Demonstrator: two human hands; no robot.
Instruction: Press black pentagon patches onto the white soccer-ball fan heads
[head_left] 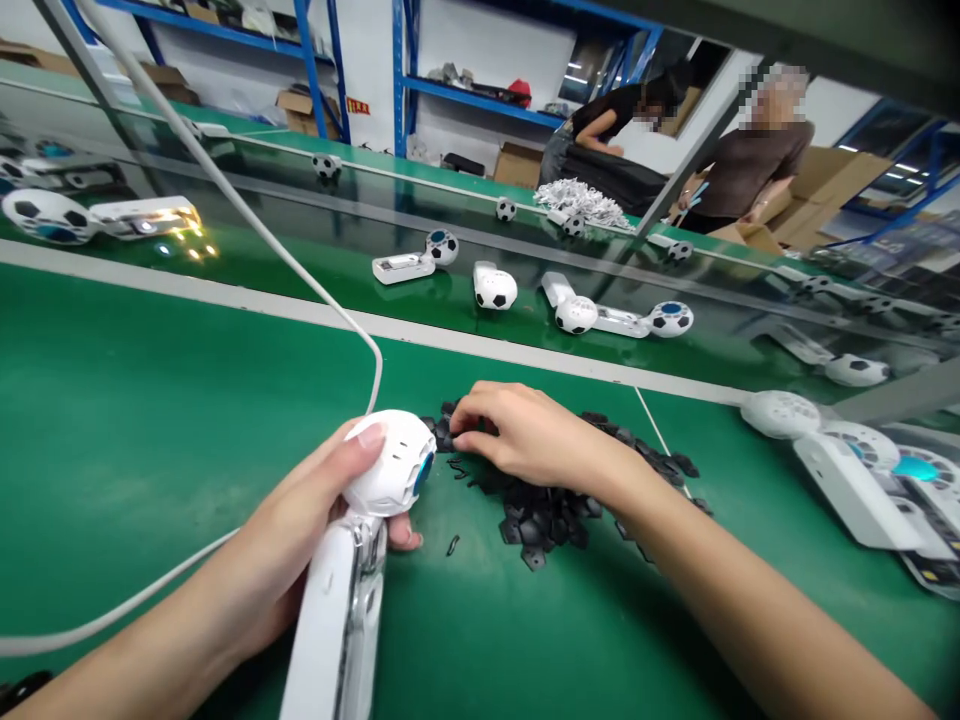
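My left hand (322, 500) is wrapped round a white handheld fan (390, 465) with a rounded head, a blue part at its side and a long handle pointing down. The thumb lies on top of the head, which has no black patches on the side I see. To the right, my right hand (517, 430) reaches over a pile of small black pentagon pieces (551, 515). Its thumb and forefinger pinch at a black piece at the pile's left end; the fingertips partly hide it. Small thin black bits (453, 546) lie between the fan and the pile.
Fans with black-and-white football heads (495, 288) lie on the conveyor belt (315, 270) beyond the bench edge. More white fans (847, 480) lie at the right. A white cable (247, 220) hangs across the left. Two people (757, 150) work at the back near boxes.
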